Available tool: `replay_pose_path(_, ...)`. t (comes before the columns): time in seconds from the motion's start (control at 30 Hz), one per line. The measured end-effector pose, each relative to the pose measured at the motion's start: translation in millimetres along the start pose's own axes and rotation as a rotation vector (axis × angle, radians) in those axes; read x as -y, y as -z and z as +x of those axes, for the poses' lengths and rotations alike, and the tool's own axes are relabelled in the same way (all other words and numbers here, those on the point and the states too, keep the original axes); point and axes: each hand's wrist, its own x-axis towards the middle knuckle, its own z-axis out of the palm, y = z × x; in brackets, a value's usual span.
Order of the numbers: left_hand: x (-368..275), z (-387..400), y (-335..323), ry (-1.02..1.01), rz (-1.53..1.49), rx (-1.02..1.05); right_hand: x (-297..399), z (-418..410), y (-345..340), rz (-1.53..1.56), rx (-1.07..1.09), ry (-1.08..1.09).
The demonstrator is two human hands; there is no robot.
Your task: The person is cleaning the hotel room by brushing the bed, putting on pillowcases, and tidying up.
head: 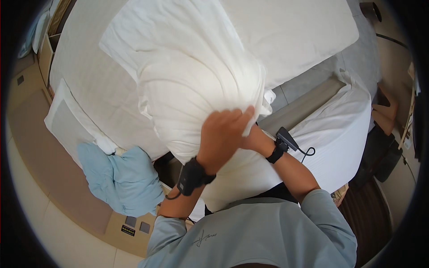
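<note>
A large piece of white bedding [187, 77], gathered into folds, lies over the bed in front of me and reaches down to my body. My left hand [223, 134] grips a bunch of its fabric, knuckles up. Close beside it, my right hand [252, 137] is at the same gathered edge, its fingers mostly hidden behind the cloth. The two hands nearly touch. Both wrists wear black straps with small devices and cables. Under the bedding spreads the pale sheet of the bed [295, 37].
At left, a white pillow [65, 117] and a light blue bundled cloth [122, 181] lie by the padded headboard [57, 160]. A second white-covered bed [321, 147] stands at right, with grey floor tiles [301, 83] showing between the beds. A dark bin [370, 11] stands top right.
</note>
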Motion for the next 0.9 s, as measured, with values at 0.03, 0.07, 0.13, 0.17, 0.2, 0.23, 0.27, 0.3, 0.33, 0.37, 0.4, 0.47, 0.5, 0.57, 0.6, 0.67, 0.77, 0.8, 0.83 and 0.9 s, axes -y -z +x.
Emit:
replay_pose_path(0.03,-7.6,-8.1,1.7,0.012,0.001,0.024,-3.4,1.2,0.8,-0.011,-0.05,0.056)
replay_pose_path(0.07,-6.5,-17.3,-1.5,0.011,0.005,0.023,-3.2,3.5,2.2,0.14,-0.169,0.064)
replay_pose_path(0.13,2.0,-33.4,-10.6,0.058,-0.047,-0.018,-16.9,13.3,-2.3,0.12,-0.228,0.002)
replay_pose_path(0.17,1.0,-41.5,-8.2,0.056,-0.048,-0.017,-22.5,15.5,-3.8,0.099,-0.285,-0.063)
replay_pose_path(0.2,-1.1,-48.6,-3.6,0.105,-0.069,0.035,-26.6,11.9,-3.4,0.09,-0.349,-0.083)
replay_pose_path(0.23,-1.4,-52.4,0.3,0.159,-0.087,0.086,-27.4,13.1,-5.0,0.092,-0.347,-0.082)
replay_pose_path(0.27,-0.2,-52.7,-0.7,0.162,-0.087,0.086,-29.0,14.5,-7.2,0.107,-0.429,-0.072)
replay_pose_path(0.3,1.0,-52.5,-2.9,0.142,-0.086,0.048,-30.4,15.9,-8.4,0.122,-0.511,-0.062)
replay_pose_path(0.33,2.3,-53.7,-4.4,0.123,-0.088,0.012,-30.6,17.1,-6.2,0.123,-0.507,-0.064)
replay_pose_path(0.37,6.1,-50.9,-4.6,0.126,-0.091,0.013,-32.0,19.1,-0.9,0.349,-0.407,-0.184)
replay_pose_path(0.4,12.4,-43.3,-4.8,0.147,-0.07,-0.025,-30.8,20.3,3.3,0.573,-0.304,-0.305)
replay_pose_path(0.47,25.5,-26.0,-9.7,0.199,-0.048,-0.094,-22.7,26.6,7.6,0.517,-0.389,-0.278)
replay_pose_path(0.5,30.8,-16.1,-14.0,0.2,-0.053,-0.096,-19.0,31.2,6.3,0.466,-0.472,-0.248)
replay_pose_path(0.57,37.3,5.3,-21.7,0.192,-0.047,-0.231,-12.9,45.6,3.3,0.543,-0.531,-0.147)
replay_pose_path(0.6,38.8,13.8,-22.8,0.197,-0.047,-0.236,-4.2,49.7,6.4,0.56,-0.517,-0.167)
replay_pose_path(0.67,39.2,33.2,-25.3,0.177,0.06,-0.442,-6.6,56.8,0.2,0.519,-0.517,-0.08)
replay_pose_path(0.77,43.3,51.4,-18.8,0.217,0.151,-0.505,2.6,60.3,4.7,0.371,-0.128,-0.194)
replay_pose_path(0.8,48.1,52.8,-12.3,0.191,0.16,-0.468,16.7,61.1,3.1,0.323,-0.279,0.008)
replay_pose_path(0.83,50.5,55.4,-4.8,0.188,0.162,-0.462,21.8,63.3,3.9,0.329,-0.283,0.006)
replay_pose_path(0.9,52.8,59.1,5.4,0.1,0.039,-0.38,25.6,65.8,4.1,0.147,-0.113,0.038)
